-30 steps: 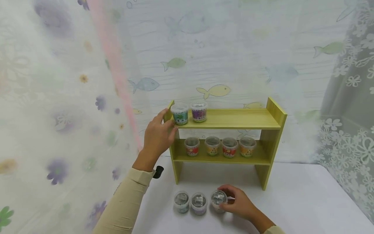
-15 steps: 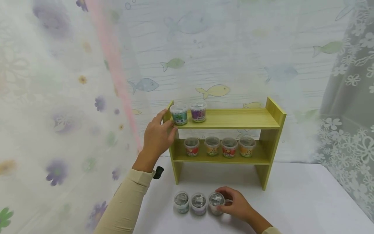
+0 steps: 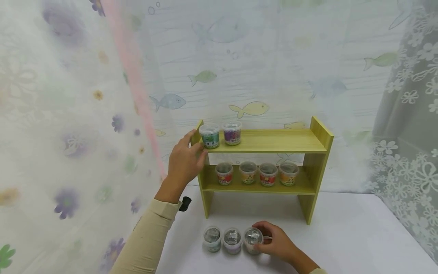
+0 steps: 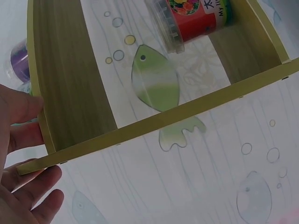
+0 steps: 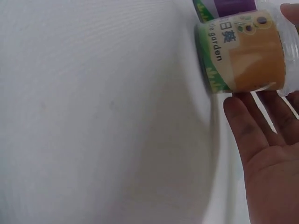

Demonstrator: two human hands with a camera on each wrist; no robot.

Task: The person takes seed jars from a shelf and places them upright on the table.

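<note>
My left hand (image 3: 186,160) grips the upper left end of a yellow-green wooden shelf (image 3: 280,140); in the left wrist view its fingers (image 4: 44,186) lie on both sides of the board. My right hand (image 3: 277,241) holds a clear-lidded plastic cup (image 3: 253,240) on the white table, thumb and fingers around its rim. The right wrist view shows this cup's orange label (image 5: 257,60). To its left stand a purple-labelled cup (image 3: 232,241) and another lidded cup (image 3: 212,239), so the three form a row in front of the shelf.
On the top board, a green-labelled cup (image 3: 210,136) and a purple-labelled cup (image 3: 232,133) stand at the left. Several red- and orange-labelled cups (image 3: 268,175) line the lower board. A small black object (image 3: 185,203) shows beside the left wrist. Patterned curtains (image 3: 273,76) hang behind.
My right hand has slid its cup left, close beside the other two, then stays there. My left hand keeps its hold on the shelf.
</note>
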